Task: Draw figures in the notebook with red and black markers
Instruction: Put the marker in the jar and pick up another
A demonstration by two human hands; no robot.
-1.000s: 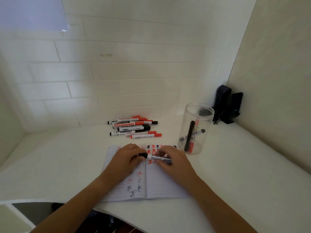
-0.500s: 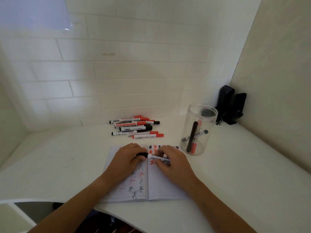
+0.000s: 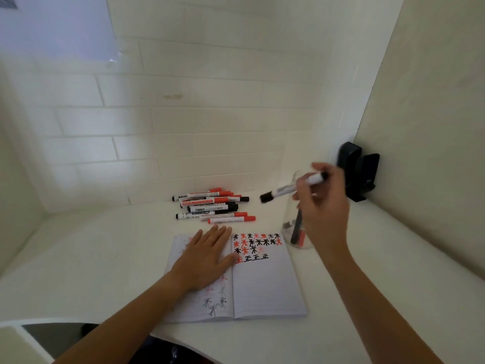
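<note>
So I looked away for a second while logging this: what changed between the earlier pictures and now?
The right hand lifted the black marker up and right, over the jar. The left hand let go of it and now lies flat on the notebook. The marker pile and the markers in the jar stayed put.

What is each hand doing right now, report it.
Left hand: open, flat on the open lined notebook.
Right hand: gripping a capped black whiteboard marker.
</note>
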